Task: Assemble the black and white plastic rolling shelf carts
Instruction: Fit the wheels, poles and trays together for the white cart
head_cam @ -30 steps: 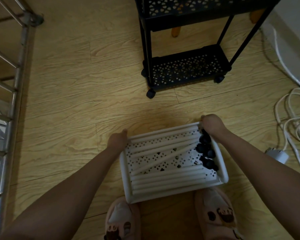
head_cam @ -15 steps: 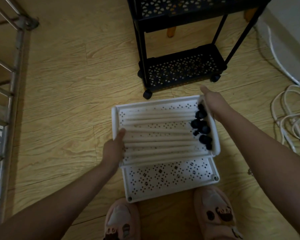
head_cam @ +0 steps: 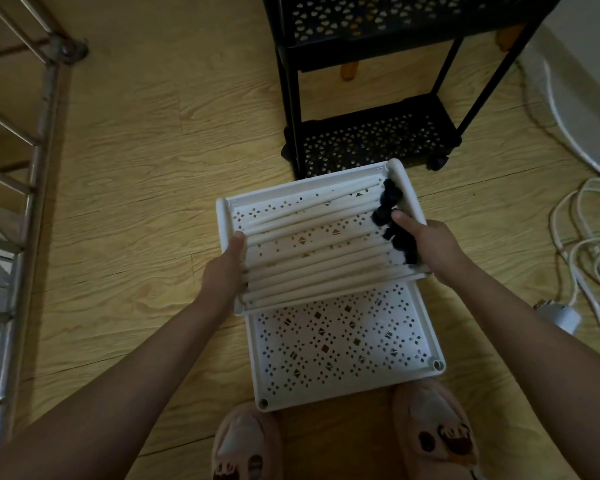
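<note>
I hold a white perforated shelf tray (head_cam: 224, 220) lifted above the floor. My left hand (head_cam: 224, 271) grips its left rim and my right hand (head_cam: 430, 240) grips its right rim. Inside it lie several white tubes (head_cam: 312, 268) and several black caster wheels (head_cam: 394, 226) bunched at the right end. Below it, on the floor, a second white tray (head_cam: 340, 344) lies bare, with sockets at its corners. The assembled black cart (head_cam: 368, 133) stands just beyond the lifted tray.
A metal rack (head_cam: 32, 168) runs along the left. White cables (head_cam: 586, 237) and a white plug (head_cam: 558, 315) lie on the wooden floor at the right. My two slippered feet (head_cam: 343, 441) stand just behind the lower tray.
The stacked trays were on the floor; I lifted the upper one with its tubes and wheels up and away from me, which uncovered the second tray beneath.
</note>
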A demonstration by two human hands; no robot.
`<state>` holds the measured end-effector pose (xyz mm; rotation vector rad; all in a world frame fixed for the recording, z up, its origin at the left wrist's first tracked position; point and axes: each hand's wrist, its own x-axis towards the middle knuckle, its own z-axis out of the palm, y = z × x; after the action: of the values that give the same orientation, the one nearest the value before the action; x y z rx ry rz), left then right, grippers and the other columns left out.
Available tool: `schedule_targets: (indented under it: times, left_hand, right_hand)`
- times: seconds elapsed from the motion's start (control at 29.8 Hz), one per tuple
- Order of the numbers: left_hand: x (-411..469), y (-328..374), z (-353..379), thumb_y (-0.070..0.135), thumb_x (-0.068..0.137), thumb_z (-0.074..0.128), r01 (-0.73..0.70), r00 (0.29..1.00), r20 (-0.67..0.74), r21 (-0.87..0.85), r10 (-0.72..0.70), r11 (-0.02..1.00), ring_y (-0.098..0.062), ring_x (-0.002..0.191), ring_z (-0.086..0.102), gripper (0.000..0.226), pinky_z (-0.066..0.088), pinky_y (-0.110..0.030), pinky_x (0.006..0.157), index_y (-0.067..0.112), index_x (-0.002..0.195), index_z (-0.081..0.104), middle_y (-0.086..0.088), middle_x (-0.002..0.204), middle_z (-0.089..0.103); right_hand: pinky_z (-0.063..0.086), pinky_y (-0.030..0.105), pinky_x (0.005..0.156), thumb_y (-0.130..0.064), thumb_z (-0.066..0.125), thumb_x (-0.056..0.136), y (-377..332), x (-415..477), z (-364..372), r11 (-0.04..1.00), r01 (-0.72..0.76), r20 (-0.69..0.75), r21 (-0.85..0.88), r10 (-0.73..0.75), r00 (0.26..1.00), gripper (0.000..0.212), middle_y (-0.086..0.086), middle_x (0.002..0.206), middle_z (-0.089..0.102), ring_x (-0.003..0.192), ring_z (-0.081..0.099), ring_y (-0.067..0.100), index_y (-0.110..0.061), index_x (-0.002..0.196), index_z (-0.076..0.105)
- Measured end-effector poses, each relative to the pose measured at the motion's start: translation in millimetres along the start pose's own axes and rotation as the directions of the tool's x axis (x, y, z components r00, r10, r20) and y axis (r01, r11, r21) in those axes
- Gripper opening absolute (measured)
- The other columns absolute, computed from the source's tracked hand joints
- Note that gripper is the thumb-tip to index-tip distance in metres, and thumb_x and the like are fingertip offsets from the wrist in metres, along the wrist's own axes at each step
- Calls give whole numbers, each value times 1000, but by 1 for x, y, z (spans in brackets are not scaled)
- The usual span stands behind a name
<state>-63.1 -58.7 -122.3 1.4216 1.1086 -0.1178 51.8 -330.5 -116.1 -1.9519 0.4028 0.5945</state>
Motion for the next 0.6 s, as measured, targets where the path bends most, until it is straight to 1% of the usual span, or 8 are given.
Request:
schedule_targets:
  times: [0.13, 0.2, 0.3, 0.44, 0.47, 0.5, 0.54, 0.6]
  left_hand:
    - [4, -7, -2, 60, 85, 54, 14, 1000, -10, 10, -14, 1000, -33, 97, 63, 64, 49, -50, 93, 6, 119, 57, -13, 106, 65]
    - [6, -10, -1, 56, 86, 56, 3, 1000, -24, 32, -2, 999, -31, 92, 63, 51, 51, -48, 91, 10, 108, 58, -9, 94, 65]
    - [6, -10, 0, 46, 88, 59, 14, 999, -42, 60, -12, 998, -32, 90, 63, 40, 52, -46, 88, 8, 98, 58, -8, 88, 64]
    - [12, -6, -3, 45, 86, 61, 19, 998, -59, 39, -17, 999, -33, 91, 64, 43, 53, -47, 88, 4, 100, 61, -10, 91, 65]
    - [12, -6, -3, 50, 86, 59, 4, 999, -50, 42, -2, 999, -31, 90, 64, 43, 53, -45, 86, 7, 96, 61, -8, 89, 65]
    - [13, -7, -5, 55, 86, 57, -14, 999, -32, 49, 15, 999, -28, 88, 64, 45, 53, -43, 85, 10, 93, 61, -7, 89, 65]
    - [11, -6, -5, 59, 85, 54, -31, 999, -17, 56, 32, 998, -27, 88, 64, 49, 53, -41, 83, 11, 93, 60, -6, 90, 66]
    - [10, -6, -6, 62, 85, 51, -57, 998, -9, 79, 58, 995, -24, 85, 64, 52, 52, -36, 77, 12, 95, 60, -5, 89, 65]
  right_hand:
    - [39, 29, 56, -43, 63, 87, 6, -2, 2, 1000, 16, 8, -12, -16, 1000, 39, 15, 84, 53, 73, 51, 24, -5, 93, 57]
    - [41, 32, 60, -42, 62, 88, 11, -2, 4, 1000, 5, 3, -2, -5, 1000, 38, 15, 84, 54, 73, 52, 24, -5, 93, 57]
    - [39, 30, 57, -42, 62, 88, 13, -1, 5, 999, -33, -16, -5, 33, 999, 43, 14, 84, 55, 66, 51, 22, 0, 97, 60]
    - [42, 30, 63, -46, 63, 86, 13, 2, 8, 999, -40, -17, -3, 40, 999, 58, 13, 90, 59, 75, 55, 23, 7, 111, 61]
    - [44, 28, 63, -46, 64, 86, 14, 2, 8, 998, 15, -38, -56, -17, 999, 60, 13, 95, 59, 78, 57, 23, 5, 116, 59]
    - [45, 27, 67, -45, 66, 84, 15, 1, 8, 973, 119, -101, -196, -140, 985, 61, 14, 105, 59, 87, 58, 23, 2, 121, 56]
    - [44, 27, 77, -41, 71, 81, 13, 1, 6, 886, 254, -150, -387, -333, 931, 61, 14, 115, 55, 99, 55, 26, -1, 125, 53]
    - [37, 32, 86, -30, 79, 75, 6, -5, 3, 559, 476, -65, -678, -692, 719, 54, 13, 115, 55, 106, 48, 29, -7, 118, 56]
